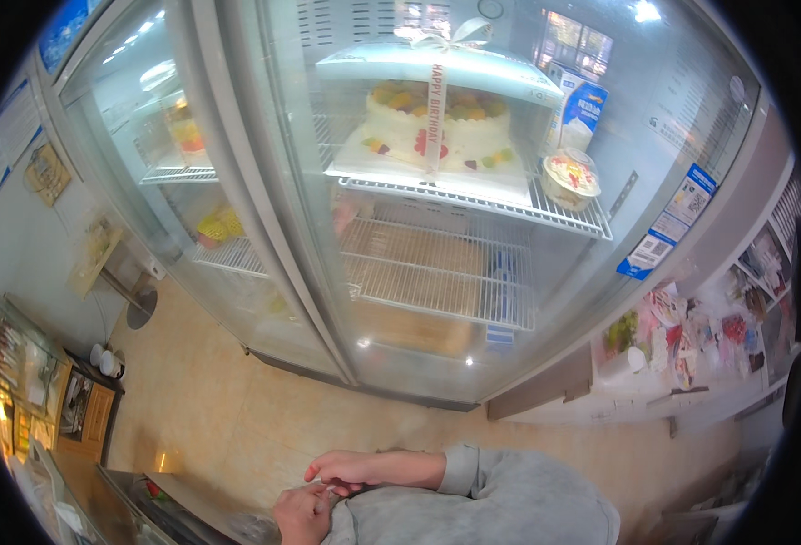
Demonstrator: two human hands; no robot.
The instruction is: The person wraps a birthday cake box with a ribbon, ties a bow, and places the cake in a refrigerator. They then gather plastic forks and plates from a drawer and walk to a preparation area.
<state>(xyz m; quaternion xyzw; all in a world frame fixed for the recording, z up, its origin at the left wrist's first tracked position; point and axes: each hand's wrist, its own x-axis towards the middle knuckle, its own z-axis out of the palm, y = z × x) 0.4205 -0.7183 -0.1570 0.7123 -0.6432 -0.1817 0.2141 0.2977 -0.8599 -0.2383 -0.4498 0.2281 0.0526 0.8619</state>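
Observation:
My right hand [338, 470] reaches in from the right, its fingers bent and touching or nearly touching my left hand [302, 516]. The left hand lies lower, with its fingers curled. A small pale bit [332, 486] shows between the fingers; what it is and which hand has it, I cannot tell. A grey sleeve cuff [460, 470] is pushed up on my right forearm. In front of me stands a glass-door display fridge [414, 371]. Behind its glass, a white cream cake [400, 126] with fruit on top sits in a clear box tied with a printed ribbon [434, 116].
A dessert cup [570, 180] and a blue-and-white carton [583, 116] share the cake's wire shelf [468, 197]. At right, a white counter [618, 402] carries cluttered packets. To the left are a wooden cabinet [97, 422] and a small stand [140, 310] on the tiled floor [237, 409].

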